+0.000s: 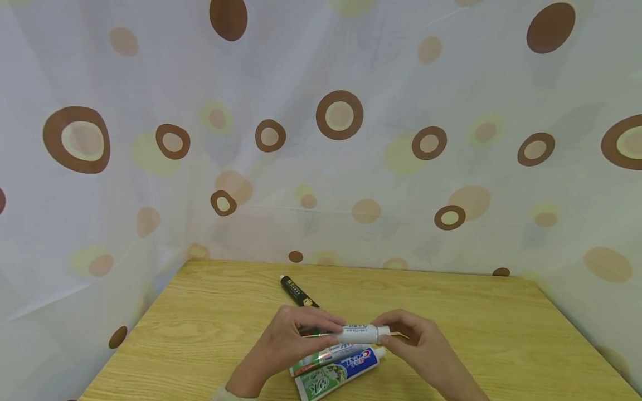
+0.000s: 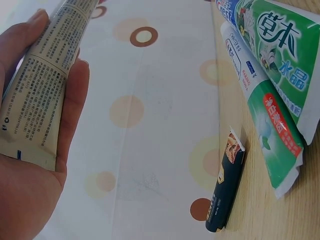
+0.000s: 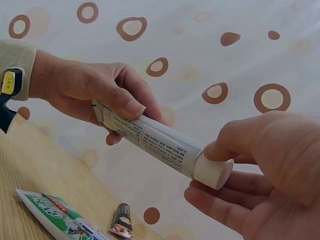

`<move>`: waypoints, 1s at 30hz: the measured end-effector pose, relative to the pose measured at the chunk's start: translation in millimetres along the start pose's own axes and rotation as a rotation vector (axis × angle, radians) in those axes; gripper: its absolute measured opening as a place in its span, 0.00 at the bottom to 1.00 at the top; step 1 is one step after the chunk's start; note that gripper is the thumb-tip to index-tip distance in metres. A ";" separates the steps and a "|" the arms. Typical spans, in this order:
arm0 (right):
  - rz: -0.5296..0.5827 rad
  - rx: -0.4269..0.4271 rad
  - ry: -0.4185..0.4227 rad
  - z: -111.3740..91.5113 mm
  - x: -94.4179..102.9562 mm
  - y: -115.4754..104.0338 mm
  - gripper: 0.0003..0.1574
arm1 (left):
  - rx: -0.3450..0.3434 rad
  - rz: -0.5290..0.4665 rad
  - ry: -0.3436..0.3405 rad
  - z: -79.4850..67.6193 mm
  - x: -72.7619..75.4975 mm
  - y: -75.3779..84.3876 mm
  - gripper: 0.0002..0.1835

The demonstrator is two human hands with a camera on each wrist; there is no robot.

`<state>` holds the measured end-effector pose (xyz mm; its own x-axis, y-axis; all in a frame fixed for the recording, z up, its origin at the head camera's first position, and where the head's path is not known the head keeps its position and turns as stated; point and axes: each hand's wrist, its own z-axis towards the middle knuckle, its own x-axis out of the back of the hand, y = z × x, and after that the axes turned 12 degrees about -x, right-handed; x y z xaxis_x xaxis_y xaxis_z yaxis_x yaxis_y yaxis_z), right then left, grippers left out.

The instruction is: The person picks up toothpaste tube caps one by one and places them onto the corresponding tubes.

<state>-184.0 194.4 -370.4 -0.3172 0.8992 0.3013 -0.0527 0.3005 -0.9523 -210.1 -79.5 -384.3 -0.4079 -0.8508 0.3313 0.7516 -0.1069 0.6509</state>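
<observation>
A whitish toothpaste tube [image 1: 357, 334] is held lengthwise above the table between both hands. My left hand [image 1: 296, 337] grips its flat crimped half, thumb on one side and fingers on the other. At the opposite end, my right hand [image 1: 421, 348] pinches the white cap [image 3: 213, 171] between thumb and fingers. Small printed text covers the side of the tube facing the left and right wrist views. Below the hands lie a green-and-blue toothpaste tube [image 1: 341, 372] and, alongside it, a green-and-white toothpaste tube [image 2: 267, 120], partly hidden by the left hand in the head view.
Farther back on the wooden table [image 1: 451, 301] lies a black tube [image 1: 296, 291], its near end behind the left hand. A white curtain [image 1: 381, 67] with brown and beige spots hangs along the table's back and sides.
</observation>
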 end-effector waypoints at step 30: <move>-0.001 -0.018 0.098 -0.4 0.1 -1.7 0.19 | 0.042 -0.035 0.007 -0.5 1.6 0.4 0.11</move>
<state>-183.5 194.1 -368.8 -0.2232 0.9255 0.3061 -0.0356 0.3061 -0.9513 -210.2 -81.2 -383.9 -0.4300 -0.8504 0.3032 0.7144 -0.1151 0.6902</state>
